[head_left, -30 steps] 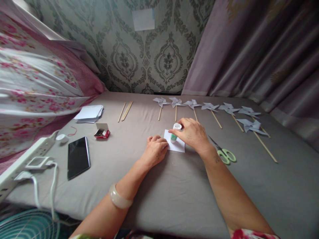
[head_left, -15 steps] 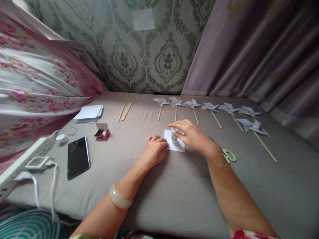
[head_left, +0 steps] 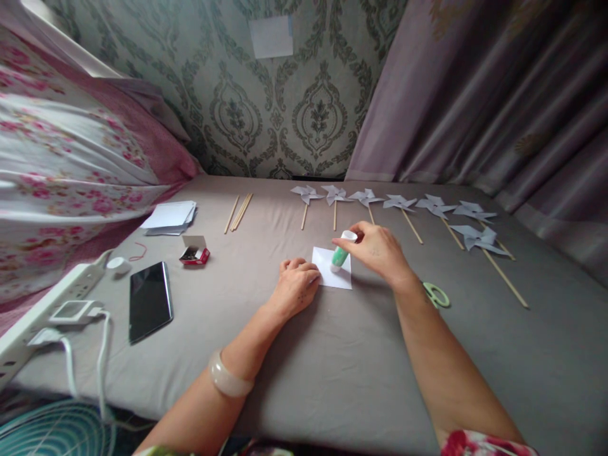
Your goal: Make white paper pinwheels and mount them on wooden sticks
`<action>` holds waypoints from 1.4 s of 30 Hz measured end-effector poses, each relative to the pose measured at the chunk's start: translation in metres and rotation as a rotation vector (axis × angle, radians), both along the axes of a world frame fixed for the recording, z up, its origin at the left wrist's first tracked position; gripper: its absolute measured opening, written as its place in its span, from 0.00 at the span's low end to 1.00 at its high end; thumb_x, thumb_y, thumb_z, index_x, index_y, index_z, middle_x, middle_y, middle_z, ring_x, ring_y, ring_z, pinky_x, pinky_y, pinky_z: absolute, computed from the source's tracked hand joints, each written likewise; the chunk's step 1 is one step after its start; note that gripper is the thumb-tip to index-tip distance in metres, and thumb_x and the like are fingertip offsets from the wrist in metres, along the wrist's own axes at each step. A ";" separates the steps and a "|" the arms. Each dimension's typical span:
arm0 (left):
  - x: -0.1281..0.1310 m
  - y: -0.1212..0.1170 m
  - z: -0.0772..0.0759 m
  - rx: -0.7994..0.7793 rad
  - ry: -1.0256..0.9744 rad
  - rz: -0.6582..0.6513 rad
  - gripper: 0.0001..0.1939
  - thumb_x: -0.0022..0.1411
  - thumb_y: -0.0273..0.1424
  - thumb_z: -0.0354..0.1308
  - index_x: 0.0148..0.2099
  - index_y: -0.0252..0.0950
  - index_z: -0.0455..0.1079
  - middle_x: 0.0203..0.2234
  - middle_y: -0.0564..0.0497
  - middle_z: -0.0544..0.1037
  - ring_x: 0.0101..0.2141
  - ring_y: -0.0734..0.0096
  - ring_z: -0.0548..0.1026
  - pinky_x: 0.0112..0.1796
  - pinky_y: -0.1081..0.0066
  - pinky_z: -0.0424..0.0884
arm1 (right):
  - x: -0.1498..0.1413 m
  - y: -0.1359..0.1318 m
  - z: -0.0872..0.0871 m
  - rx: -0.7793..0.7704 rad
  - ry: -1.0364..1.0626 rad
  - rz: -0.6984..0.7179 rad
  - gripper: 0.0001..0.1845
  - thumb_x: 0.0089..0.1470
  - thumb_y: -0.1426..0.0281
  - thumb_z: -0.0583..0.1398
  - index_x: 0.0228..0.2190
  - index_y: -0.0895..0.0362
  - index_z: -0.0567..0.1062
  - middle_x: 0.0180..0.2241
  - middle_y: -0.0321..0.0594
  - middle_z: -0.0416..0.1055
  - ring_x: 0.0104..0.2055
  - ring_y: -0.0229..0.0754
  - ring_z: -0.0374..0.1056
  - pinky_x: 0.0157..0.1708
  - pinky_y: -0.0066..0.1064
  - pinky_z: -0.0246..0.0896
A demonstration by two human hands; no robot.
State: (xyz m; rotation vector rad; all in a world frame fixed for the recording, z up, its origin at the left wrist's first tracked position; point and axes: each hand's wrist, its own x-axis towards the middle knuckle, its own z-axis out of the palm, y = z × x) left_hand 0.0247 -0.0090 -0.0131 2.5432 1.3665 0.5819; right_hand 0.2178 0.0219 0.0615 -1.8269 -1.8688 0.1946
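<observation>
My right hand grips a green and white glue stick between thumb and fingers. The tube leans, its upper end tipped to the right and its lower end on a white paper square. At the left edge of that sheet lies my left hand, fingers curled and holding the paper down on the grey cloth. Its fingertips are partly hidden. Just right of my right wrist, the light green handles of scissors show; the forearm covers the rest.
Several paper pinwheels on sticks line the back and right. Farther left are loose wooden sticks, a paper stack, a small red box, a white cap, a phone and a power strip with cables.
The glue stick has gone from nearly upright to tilted right. My right hand has shifted slightly right, with its fingers now round the tube's upper part. My left hand stays put.
</observation>
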 end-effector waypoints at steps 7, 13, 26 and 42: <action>0.001 0.000 0.000 0.000 0.013 0.000 0.12 0.65 0.31 0.50 0.39 0.41 0.76 0.41 0.51 0.79 0.45 0.61 0.68 0.47 0.57 0.55 | 0.035 0.007 0.004 0.196 0.247 -0.094 0.25 0.46 0.51 0.62 0.36 0.59 0.77 0.28 0.44 0.76 0.28 0.44 0.69 0.29 0.34 0.60; 0.001 0.001 -0.001 -0.004 0.013 0.005 0.12 0.65 0.31 0.50 0.39 0.41 0.76 0.41 0.50 0.79 0.45 0.61 0.68 0.48 0.57 0.55 | 0.024 0.002 -0.001 0.084 0.190 0.121 0.19 0.48 0.59 0.62 0.40 0.56 0.77 0.29 0.40 0.76 0.29 0.43 0.69 0.32 0.34 0.62; 0.002 -0.001 0.001 -0.001 0.024 0.007 0.12 0.65 0.31 0.50 0.39 0.42 0.76 0.41 0.49 0.79 0.46 0.60 0.67 0.47 0.58 0.56 | 0.000 -0.007 -0.005 0.045 0.013 0.412 0.16 0.54 0.68 0.60 0.46 0.53 0.75 0.43 0.42 0.76 0.42 0.46 0.69 0.44 0.38 0.62; 0.002 -0.001 0.003 -0.020 0.024 0.006 0.12 0.65 0.30 0.50 0.40 0.41 0.76 0.42 0.49 0.78 0.46 0.59 0.67 0.47 0.56 0.56 | -0.007 -0.003 -0.010 0.093 -0.003 0.258 0.15 0.47 0.59 0.65 0.34 0.56 0.72 0.33 0.42 0.74 0.37 0.46 0.68 0.35 0.34 0.61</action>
